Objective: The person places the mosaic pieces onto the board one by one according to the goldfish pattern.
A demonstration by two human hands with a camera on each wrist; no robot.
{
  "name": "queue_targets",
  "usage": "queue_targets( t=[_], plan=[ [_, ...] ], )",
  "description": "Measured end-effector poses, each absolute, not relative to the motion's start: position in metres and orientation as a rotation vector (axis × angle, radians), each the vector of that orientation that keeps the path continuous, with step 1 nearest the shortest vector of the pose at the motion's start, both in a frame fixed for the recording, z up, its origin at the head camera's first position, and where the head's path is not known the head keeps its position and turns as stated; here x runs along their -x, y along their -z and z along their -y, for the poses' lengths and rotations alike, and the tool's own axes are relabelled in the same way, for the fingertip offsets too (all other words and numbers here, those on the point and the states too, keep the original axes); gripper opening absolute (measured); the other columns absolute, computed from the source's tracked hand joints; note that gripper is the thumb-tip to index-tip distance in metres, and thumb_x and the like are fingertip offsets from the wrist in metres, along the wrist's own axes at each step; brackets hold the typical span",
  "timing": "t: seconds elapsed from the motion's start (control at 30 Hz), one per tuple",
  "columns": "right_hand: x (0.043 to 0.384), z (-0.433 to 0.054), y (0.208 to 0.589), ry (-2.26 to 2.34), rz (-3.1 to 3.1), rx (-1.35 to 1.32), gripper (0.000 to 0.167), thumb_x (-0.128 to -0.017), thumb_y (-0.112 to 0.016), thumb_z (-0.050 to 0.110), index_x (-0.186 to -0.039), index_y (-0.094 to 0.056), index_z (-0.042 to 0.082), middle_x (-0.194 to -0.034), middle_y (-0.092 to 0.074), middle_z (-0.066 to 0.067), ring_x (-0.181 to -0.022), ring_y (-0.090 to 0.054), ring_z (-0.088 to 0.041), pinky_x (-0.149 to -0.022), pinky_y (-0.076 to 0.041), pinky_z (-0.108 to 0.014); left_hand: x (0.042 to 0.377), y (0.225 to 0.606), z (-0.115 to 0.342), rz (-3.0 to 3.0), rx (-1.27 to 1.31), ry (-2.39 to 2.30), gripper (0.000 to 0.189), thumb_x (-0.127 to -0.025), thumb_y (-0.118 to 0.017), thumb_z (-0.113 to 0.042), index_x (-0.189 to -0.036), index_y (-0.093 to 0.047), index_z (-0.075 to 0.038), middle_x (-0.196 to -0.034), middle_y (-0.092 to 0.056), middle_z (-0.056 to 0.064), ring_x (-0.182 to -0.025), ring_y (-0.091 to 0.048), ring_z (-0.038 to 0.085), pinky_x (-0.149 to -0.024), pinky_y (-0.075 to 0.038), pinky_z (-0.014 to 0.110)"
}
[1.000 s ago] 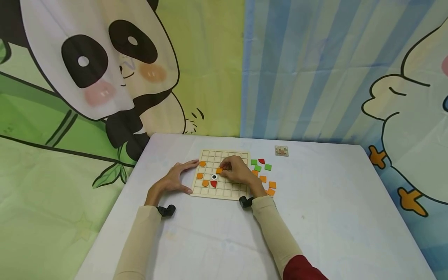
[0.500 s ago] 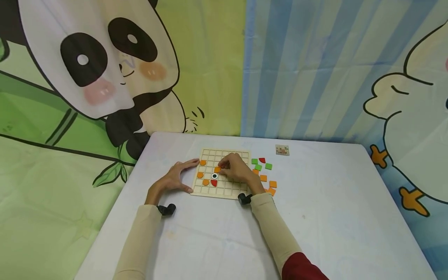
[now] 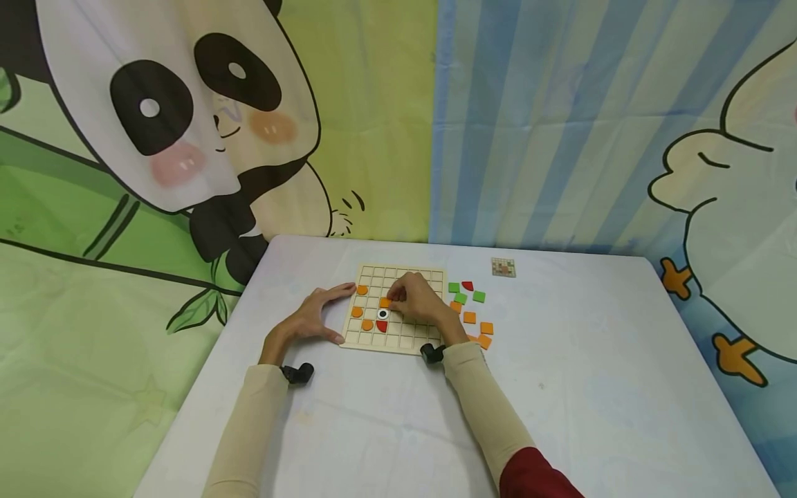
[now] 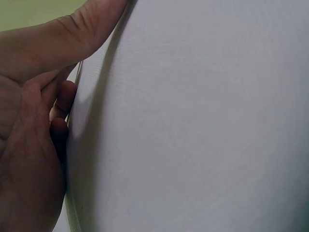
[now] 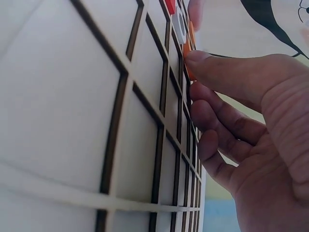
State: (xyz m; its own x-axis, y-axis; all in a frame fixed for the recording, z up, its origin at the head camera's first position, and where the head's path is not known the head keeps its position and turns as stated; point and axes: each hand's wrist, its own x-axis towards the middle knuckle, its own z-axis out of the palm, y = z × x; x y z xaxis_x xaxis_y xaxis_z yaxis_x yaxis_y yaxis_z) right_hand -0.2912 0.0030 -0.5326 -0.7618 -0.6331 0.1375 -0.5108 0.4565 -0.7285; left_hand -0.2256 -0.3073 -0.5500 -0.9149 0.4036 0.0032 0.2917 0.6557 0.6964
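Orange square tile, one, no long axis, on the gridded board just beyond the black-and-white disc, pinched at its right side by the nearer right hand; left hand, farther off leftward, grasping nothing, thumb and fingers spread against the board's left edge.

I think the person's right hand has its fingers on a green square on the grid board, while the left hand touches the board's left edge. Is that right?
Not quite: the right hand has its fingers on an orange square on the grid board, not a green one, as the head view shows. The left hand does touch the board's left edge.
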Motion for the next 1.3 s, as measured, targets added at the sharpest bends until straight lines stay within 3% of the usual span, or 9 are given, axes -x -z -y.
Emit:
queue_targets(
  t=[0.1, 0.33, 0.63, 1.3],
  plan=[
    [0.292, -0.002, 0.533, 1.182, -2.542, 1.02, 0.011, -0.094, -0.086, 0.008, -0.103, -0.085, 0.003, -0.093, -0.081, -0.007, -0.077, -0.069, -0.013, -0.075, -0.058, -0.029, 0.226, 0.551, 0.307, -2.726, -0.593, -1.094, 0.126, -0.058, -0.108, -0.037, -0.166, -0.048, -0.013, -0.178, -0.039, 0.011, -0.127, -0.047, 0.029, -0.109, -0.034, 0.049],
    [0.289, -0.004, 0.527, 1.165, -2.542, 1.012, 0.015, -0.094, -0.085, 0.008, -0.108, -0.085, 0.002, -0.098, -0.082, -0.008, -0.083, -0.072, -0.015, -0.08, -0.061, -0.032, 0.225, 0.549, 0.306, -2.696, -0.518, -1.097, 0.125, -0.06, -0.109, -0.033, -0.167, -0.047, -0.018, -0.18, -0.037, 0.004, -0.134, -0.046, 0.032, -0.116, -0.033, 0.059],
    [0.286, -0.039, 0.513, 1.196, -2.53, 0.991, 0.023, -0.089, -0.087, 0.001, -0.112, -0.084, -0.003, -0.106, -0.084, -0.015, -0.09, -0.075, -0.021, -0.083, -0.062, -0.035, 0.223, 0.55, 0.305, -2.711, -0.515, -1.076, 0.125, -0.06, -0.109, -0.033, -0.167, -0.047, -0.016, -0.179, -0.037, 0.004, -0.131, -0.047, 0.03, -0.113, -0.034, 0.055],
    [0.283, -0.166, 0.504, 1.106, -2.529, 0.749, 0.023, -0.077, -0.094, -0.006, -0.098, -0.084, -0.003, -0.087, -0.081, -0.013, -0.074, -0.068, -0.017, -0.07, -0.058, -0.028, 0.223, 0.549, 0.304, -2.711, -0.511, -1.082, 0.124, -0.06, -0.109, -0.031, -0.167, -0.047, -0.016, -0.179, -0.037, 0.005, -0.138, -0.046, 0.034, -0.117, -0.034, 0.059]
  ],
)
